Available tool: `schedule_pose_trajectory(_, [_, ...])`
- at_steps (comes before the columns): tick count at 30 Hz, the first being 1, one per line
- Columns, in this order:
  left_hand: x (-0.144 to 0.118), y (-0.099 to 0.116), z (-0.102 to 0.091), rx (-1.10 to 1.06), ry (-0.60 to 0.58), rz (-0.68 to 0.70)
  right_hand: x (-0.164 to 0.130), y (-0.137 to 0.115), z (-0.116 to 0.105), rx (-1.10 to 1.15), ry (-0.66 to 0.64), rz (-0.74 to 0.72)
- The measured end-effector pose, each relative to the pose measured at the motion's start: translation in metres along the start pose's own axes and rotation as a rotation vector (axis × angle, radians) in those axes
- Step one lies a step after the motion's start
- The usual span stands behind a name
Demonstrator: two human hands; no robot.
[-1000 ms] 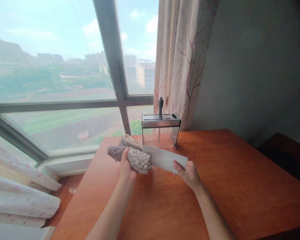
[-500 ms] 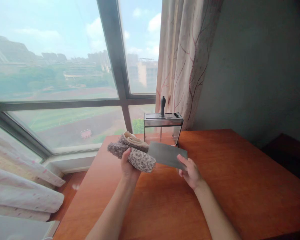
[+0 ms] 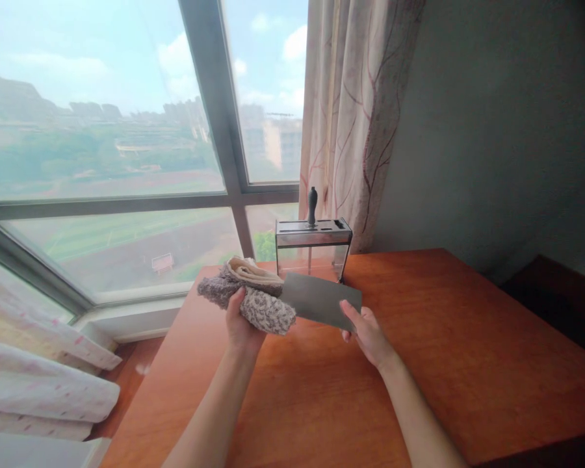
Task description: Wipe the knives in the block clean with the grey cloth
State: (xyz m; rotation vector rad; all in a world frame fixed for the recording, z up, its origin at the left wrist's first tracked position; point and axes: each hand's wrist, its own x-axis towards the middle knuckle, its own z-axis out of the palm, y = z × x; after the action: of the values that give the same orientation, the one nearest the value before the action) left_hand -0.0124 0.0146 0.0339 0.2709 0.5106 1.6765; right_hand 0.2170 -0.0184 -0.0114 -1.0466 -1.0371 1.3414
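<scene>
My left hand (image 3: 244, 325) is closed around a bunched, fuzzy grey-and-white towel (image 3: 268, 311), thumb on top, with a cream-coloured fold at its back. Out of the towel's right side extends the broad grey rectangular blade of a cleaver (image 3: 314, 298); its handle cannot be seen. At the blade's right end, my right hand (image 3: 365, 331) grips it with the thumb on the near face and the fingers behind. Both things are held above the wooden table. Just behind them stands a clear-sided knife block (image 3: 314, 229) with a dark-handled tool (image 3: 312, 207) upright in it.
The reddish-brown table (image 3: 433, 338) spreads under both arms, with its left edge beside a window sill (image 3: 131, 318). Large windows (image 3: 102, 149) and a patterned curtain (image 3: 346, 117) stand behind. A dark wall (image 3: 487, 143) is to the right, and another curtain (image 3: 43, 383) hangs low left.
The whole view has shifted a little, so table, knife block and hands appear slightly further left. Both hands keep their hold on the towel and the cleaver.
</scene>
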Motion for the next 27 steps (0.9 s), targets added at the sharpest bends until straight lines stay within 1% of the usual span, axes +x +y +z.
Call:
schedule_pose_trajectory(3, [0.001, 0.002, 0.002, -0.024, -0.010, 0.008, -0.001, 0.003, -0.002, -0.229, -0.028, -0.151])
schedule_pose_trajectory(6, [0.003, 0.002, 0.003, -0.028, 0.023, 0.006, 0.000, 0.009, -0.005, -0.358, -0.012, -0.271])
schedule_pose_trajectory(9, [0.007, 0.001, 0.003, -0.013, 0.104, 0.008, 0.001, 0.012, -0.007, -0.524, -0.010, -0.411])
schedule_pose_trajectory(13, [0.012, -0.003, 0.001, 0.037, 0.243, -0.009, -0.002, 0.008, -0.008, -0.837, -0.037, -0.649])
schedule_pose_trajectory(15, [0.014, -0.005, -0.002, 0.077, 0.291, -0.012, -0.003, 0.005, -0.008, -0.927, -0.035, -0.719])
schedule_pose_trajectory(16, [0.014, -0.006, -0.003, 0.096, 0.306, -0.002, -0.004, 0.004, -0.008, -0.940, -0.031, -0.727])
schedule_pose_trajectory(18, [0.015, -0.008, -0.004, 0.132, 0.320, 0.028, -0.003, 0.004, -0.008, -0.900, -0.018, -0.687])
schedule_pose_trajectory(23, [0.015, -0.015, -0.006, 0.195, 0.302, 0.158, -0.003, 0.013, -0.003, -0.652, 0.025, -0.481])
schedule_pose_trajectory(25, [0.014, -0.017, -0.007, 0.205, 0.281, 0.193, -0.005, 0.017, 0.001, -0.598, 0.013, -0.441])
schedule_pose_trajectory(27, [0.013, -0.019, -0.007, 0.217, 0.263, 0.187, -0.008, 0.019, 0.006, -0.586, -0.031, -0.447])
